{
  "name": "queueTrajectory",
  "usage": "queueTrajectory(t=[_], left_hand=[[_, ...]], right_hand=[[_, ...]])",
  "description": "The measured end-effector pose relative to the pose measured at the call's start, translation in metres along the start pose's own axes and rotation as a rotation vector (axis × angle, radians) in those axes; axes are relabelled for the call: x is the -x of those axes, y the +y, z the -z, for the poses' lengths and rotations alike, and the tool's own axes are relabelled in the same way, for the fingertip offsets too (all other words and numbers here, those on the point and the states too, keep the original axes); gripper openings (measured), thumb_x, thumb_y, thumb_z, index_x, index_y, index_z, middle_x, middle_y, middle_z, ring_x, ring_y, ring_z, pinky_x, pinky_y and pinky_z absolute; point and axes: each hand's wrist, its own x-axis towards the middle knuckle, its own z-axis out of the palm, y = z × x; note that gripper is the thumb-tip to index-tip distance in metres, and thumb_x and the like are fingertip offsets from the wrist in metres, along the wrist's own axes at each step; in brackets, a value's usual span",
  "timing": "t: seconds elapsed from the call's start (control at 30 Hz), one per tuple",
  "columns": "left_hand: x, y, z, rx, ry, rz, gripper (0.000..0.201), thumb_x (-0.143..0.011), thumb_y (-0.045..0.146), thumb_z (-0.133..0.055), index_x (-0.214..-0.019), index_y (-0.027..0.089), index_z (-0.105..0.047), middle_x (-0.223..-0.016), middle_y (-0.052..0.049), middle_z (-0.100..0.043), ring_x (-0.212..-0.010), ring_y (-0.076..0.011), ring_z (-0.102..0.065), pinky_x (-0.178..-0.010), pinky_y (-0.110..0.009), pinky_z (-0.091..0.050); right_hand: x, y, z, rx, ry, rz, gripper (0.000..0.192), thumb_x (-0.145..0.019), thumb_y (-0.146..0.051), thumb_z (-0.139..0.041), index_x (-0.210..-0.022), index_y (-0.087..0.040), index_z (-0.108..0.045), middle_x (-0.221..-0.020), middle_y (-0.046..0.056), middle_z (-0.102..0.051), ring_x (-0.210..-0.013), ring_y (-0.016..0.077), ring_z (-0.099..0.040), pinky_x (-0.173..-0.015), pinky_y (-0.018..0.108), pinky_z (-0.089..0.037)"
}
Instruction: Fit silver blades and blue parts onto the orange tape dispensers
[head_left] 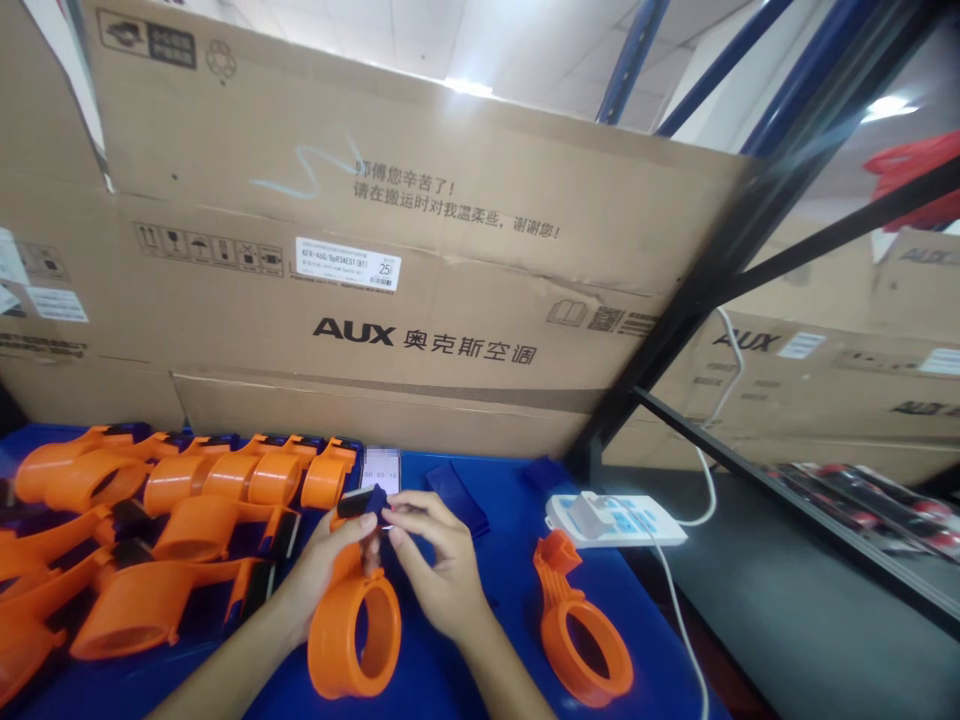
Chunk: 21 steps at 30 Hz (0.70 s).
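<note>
Looming behind everything, a wall of AUX cardboard boxes (pixel 420 250) stands along the far edge of the blue table (pixel 660 640), beside a dark metal rack upright (pixel 675 330). At the left of the table lies a heap of orange ring clamps (pixel 150 540), several with dark end pieces. A white power strip (pixel 615 520) sits at the right, its cable trailing off the table edge, and a loose orange clamp (pixel 581 630) lies near the front. Both forearms come in from the bottom edge and meet at the middle. The left hand (pixel 322 575) curls around the handle of an orange ring clamp (pixel 356 630), its ring hanging toward the viewer above the table. The right hand (pixel 442 570), fingers bent, pinches a small dark blue piece (pixel 373 500) at the clamp's top end, thumbs close together. Just behind them lies a phone (pixel 381 468).
</note>
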Motion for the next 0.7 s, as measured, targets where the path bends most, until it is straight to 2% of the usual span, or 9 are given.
queueTrajectory(t=[0.1, 0.17, 0.23, 0.3, 0.37, 0.43, 0.53, 0.6, 0.7], left_hand=[[0.003, -0.002, 0.003, -0.187, -0.163, -0.027, 0.038, -0.079, 0.027, -0.083, -0.115, 0.018, -0.072, -0.070, -0.004, -0.072, -0.057, -0.0149, -0.063, -0.057, -0.025, -0.052], [0.006, -0.004, 0.005, -0.240, -0.272, -0.006, 0.064, -0.082, 0.029, -0.081, -0.142, 0.020, -0.059, -0.068, -0.004, -0.071, -0.058, -0.0157, -0.063, -0.058, -0.026, -0.051], [0.008, -0.005, 0.008, -0.237, -0.325, 0.005, 0.085, -0.083, 0.031, -0.079, -0.158, 0.023, -0.039, -0.067, -0.003, -0.071, -0.059, -0.0169, -0.065, -0.059, -0.027, -0.053], [0.010, -0.005, 0.011, -0.218, -0.362, 0.011, 0.098, -0.083, 0.033, -0.079, -0.164, 0.028, -0.023, -0.072, -0.004, -0.074, -0.061, -0.0192, -0.068, -0.060, -0.029, -0.055], [0.010, -0.005, 0.012, -0.220, -0.409, 0.040, 0.101, -0.084, 0.036, -0.077, -0.165, 0.033, -0.017, -0.087, -0.007, -0.078, -0.063, -0.0221, -0.072, -0.059, -0.032, -0.057], [0.008, -0.003, 0.010, -0.249, -0.407, 0.025, 0.091, -0.086, 0.038, -0.076, -0.162, 0.037, -0.027, -0.114, -0.012, -0.076, -0.074, -0.0255, -0.076, -0.062, -0.037, -0.061], [0.005, 0.000, 0.001, -0.360, -0.337, -0.160, 0.064, -0.084, 0.032, -0.080, -0.144, 0.031, -0.059, -0.140, -0.012, -0.066, -0.114, -0.0325, -0.071, -0.096, -0.043, -0.058], [0.004, 0.002, -0.007, -0.426, -0.302, -0.242, 0.048, -0.083, 0.029, -0.082, -0.130, 0.025, -0.070, -0.141, -0.012, -0.067, -0.130, -0.0346, -0.062, -0.110, -0.044, -0.049], [0.006, 0.004, -0.014, -0.440, -0.266, -0.227, 0.041, -0.086, 0.027, -0.080, -0.126, 0.023, -0.073, -0.134, -0.013, -0.071, -0.130, -0.0362, -0.062, -0.109, -0.046, -0.050]], right_hand=[[-0.001, 0.001, 0.003, -0.103, 0.021, -0.126, 0.034, -0.099, -0.033, -0.065, -0.133, -0.031, -0.066, -0.124, 0.008, -0.070, -0.110, 0.0252, -0.067, -0.094, 0.042, -0.056], [-0.002, 0.000, 0.006, -0.156, -0.031, -0.178, 0.045, -0.098, -0.040, -0.067, -0.141, -0.031, -0.059, -0.132, 0.009, -0.066, -0.115, 0.0270, -0.064, -0.095, 0.043, -0.055], [-0.002, -0.004, 0.008, -0.204, -0.104, -0.205, 0.050, -0.097, -0.045, -0.068, -0.143, -0.030, -0.056, -0.135, 0.009, -0.064, -0.116, 0.0277, -0.063, -0.097, 0.043, -0.053], [-0.001, -0.008, 0.009, -0.292, -0.185, -0.253, 0.050, -0.098, -0.047, -0.065, -0.144, -0.031, -0.054, -0.132, 0.009, -0.063, -0.096, 0.0229, -0.068, -0.085, 0.039, -0.057], [0.001, -0.010, 0.010, -0.388, -0.256, -0.311, 0.049, -0.099, -0.048, -0.063, -0.144, -0.032, -0.051, -0.127, 0.008, -0.063, -0.070, 0.0149, -0.064, -0.065, 0.033, -0.056], [0.001, -0.011, 0.010, -0.418, -0.252, -0.314, 0.047, -0.097, -0.049, -0.066, -0.139, -0.030, -0.052, -0.119, 0.007, -0.063, -0.069, 0.0139, -0.061, -0.061, 0.030, -0.053], [-0.002, -0.007, 0.010, -0.357, -0.110, -0.244, 0.050, -0.090, -0.046, -0.077, -0.130, -0.027, -0.054, -0.108, 0.005, -0.063, -0.094, 0.0206, -0.062, -0.083, 0.034, -0.054], [-0.003, -0.005, 0.009, -0.328, -0.041, -0.237, 0.050, -0.089, -0.042, -0.078, -0.128, -0.026, -0.053, -0.105, 0.005, -0.064, -0.097, 0.0209, -0.062, -0.088, 0.035, -0.053], [-0.004, -0.003, 0.007, -0.314, 0.001, -0.247, 0.045, -0.089, -0.039, -0.078, -0.125, -0.025, -0.053, -0.103, 0.004, -0.064, -0.093, 0.0195, -0.062, -0.085, 0.033, -0.054]])
